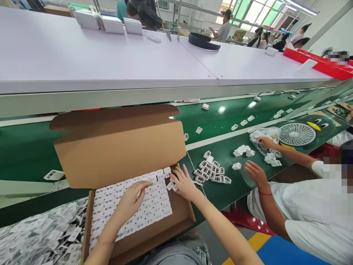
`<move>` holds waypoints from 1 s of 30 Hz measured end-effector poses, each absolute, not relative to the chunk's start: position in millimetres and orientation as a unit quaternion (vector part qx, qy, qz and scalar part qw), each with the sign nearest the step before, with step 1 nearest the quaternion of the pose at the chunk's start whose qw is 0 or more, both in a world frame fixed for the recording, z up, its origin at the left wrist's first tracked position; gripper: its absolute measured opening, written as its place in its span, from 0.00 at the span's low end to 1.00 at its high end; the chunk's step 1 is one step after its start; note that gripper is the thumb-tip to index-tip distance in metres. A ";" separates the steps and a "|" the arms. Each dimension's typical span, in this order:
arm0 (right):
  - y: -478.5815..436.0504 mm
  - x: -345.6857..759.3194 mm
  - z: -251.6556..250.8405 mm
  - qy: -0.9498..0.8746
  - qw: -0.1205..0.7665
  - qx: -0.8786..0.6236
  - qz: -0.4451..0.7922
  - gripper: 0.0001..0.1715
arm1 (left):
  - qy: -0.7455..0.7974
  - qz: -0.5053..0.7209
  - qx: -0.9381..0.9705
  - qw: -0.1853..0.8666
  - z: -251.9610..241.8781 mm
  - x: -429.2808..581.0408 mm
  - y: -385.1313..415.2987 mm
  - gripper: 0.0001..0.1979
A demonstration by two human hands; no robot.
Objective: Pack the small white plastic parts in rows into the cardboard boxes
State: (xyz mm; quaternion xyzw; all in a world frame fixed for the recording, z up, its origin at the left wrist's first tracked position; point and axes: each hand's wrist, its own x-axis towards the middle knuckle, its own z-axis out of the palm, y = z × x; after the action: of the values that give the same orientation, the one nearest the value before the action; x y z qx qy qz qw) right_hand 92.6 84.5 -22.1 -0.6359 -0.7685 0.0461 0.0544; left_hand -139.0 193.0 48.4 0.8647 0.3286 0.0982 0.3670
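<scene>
An open brown cardboard box [179, 217] lies before me, with rows of small white blocks, like charger plugs [149, 211], packed in its left part. My left hand [132, 198] hovers over these rows, fingers bent and extended to the right, with nothing visible in them. At the right end of the top rows my right hand [183, 182] reaches down with its fingers on a few loose white plugs [170, 185]. Its fingertips partly cover those plugs. The raised lid [121, 147] leans back behind both hands.
Right of the box sits a cluster of white plugs [211, 169] on the green conveyor table [220, 195]. A co-worker's hand [256, 173] is nearby, beside a clear plastic bag [264, 134] and a fan [298, 133]. A white shelf [110, 59] runs above. Many wrapped pieces [41, 235] lie at lower left.
</scene>
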 end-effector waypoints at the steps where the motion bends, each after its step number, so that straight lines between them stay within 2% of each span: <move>1: 84.1 91.9 -25.8 -0.761 0.049 -0.646 0.033 0.41 | 0.369 0.109 0.844 0.374 42.5 -155.3 180.5 0.15; 6: 78.8 89.6 -40.5 -0.773 0.034 -0.632 0.053 0.36 | 0.473 0.125 0.797 0.354 18.6 -186.2 134.5 0.13; 14: 77.9 84.1 -34.1 -0.744 0.055 -0.660 0.088 0.28 | 0.354 0.055 0.927 0.109 3.2 -60.9 131.3 0.08; 16: 77.3 83.7 -34.7 -0.737 0.060 -0.667 0.093 0.28 | 0.356 0.041 0.930 0.079 -4.8 -46.4 130.9 0.10; 19: 75.2 86.0 -36.0 -0.739 0.060 -0.663 0.107 0.30 | 0.348 0.038 0.933 0.079 -14.4 -45.0 128.7 0.13; 24: 76.9 90.9 -36.6 -0.750 0.065 -0.645 0.129 0.34 | 0.337 0.057 0.936 0.080 -16.7 -53.8 130.8 0.12; 30: 83.3 88.9 -33.2 -0.757 0.045 -0.644 0.103 0.32 | 0.305 0.051 0.947 0.082 -18.9 -54.4 141.0 0.12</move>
State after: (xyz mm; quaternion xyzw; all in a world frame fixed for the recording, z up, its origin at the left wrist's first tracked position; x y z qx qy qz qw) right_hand 88.9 83.3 -33.2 -0.6440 -0.7568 0.1026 0.0452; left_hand -54.4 141.0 -18.9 0.9473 0.3053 0.0513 0.0819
